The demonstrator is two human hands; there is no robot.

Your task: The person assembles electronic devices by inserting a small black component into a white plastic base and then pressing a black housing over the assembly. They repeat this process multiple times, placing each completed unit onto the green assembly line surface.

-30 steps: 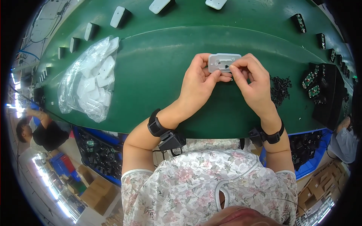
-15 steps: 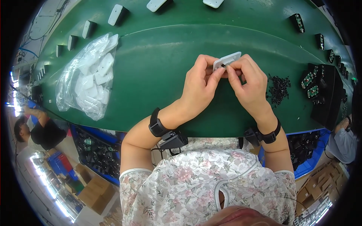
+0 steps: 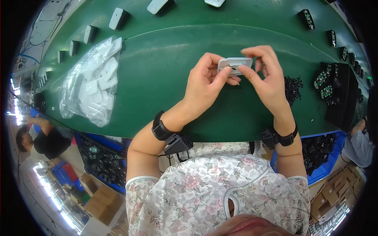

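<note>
A white plastic cover (image 3: 240, 62) is pinched in my left hand (image 3: 201, 80), its thumb over the near left edge and its fingers behind. The cover's hollow side faces up, and a tiny black part (image 3: 233, 69) sits inside it. My right hand (image 3: 269, 80) has its thumb tip against the inside of the cover near that part. Its index finger is lifted away from the thumb, slightly blurred, and the fingers are apart. Just right of this hand lies a pile of small black parts (image 3: 293, 87), partly hidden behind the wrist.
On the green table (image 3: 165, 94), a clear bag (image 3: 92, 84) of white covers lies at left. At right stands a black box (image 3: 346, 96) beside circuit-board units (image 3: 326, 91). White-faced units (image 3: 118, 17) and black board units (image 3: 307, 19) line the far side. Blue bins sit below the near edge.
The cover has turned so that its hollow side shows more. My right index finger has lifted off the pinch and the right hand has shifted right; my left hand keeps its hold.
</note>
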